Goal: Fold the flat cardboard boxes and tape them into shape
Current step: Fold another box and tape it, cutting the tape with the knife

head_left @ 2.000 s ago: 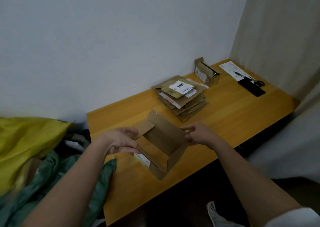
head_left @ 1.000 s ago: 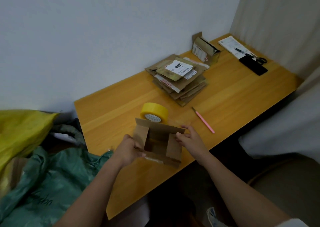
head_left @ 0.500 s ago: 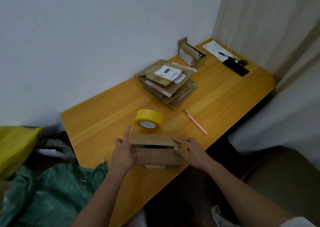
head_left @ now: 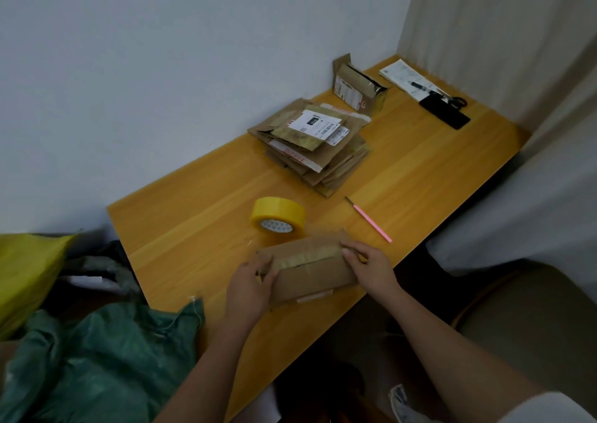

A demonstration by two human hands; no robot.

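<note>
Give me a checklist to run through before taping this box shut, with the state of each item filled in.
1. Flaps of the box folded down: ok, top looks closed.
2. Box held steady: ok, left hand grips one end, right hand the other.
3. Tape roll within reach: ok, right behind the box on the table.
4. Seam already taped: cannot tell, a shiny strip shows but it is blurred.
5. Cutter at hand: ok, lies to the right of the tape roll.
6. A hand free for the tape: not ok, both hold the box.
</note>
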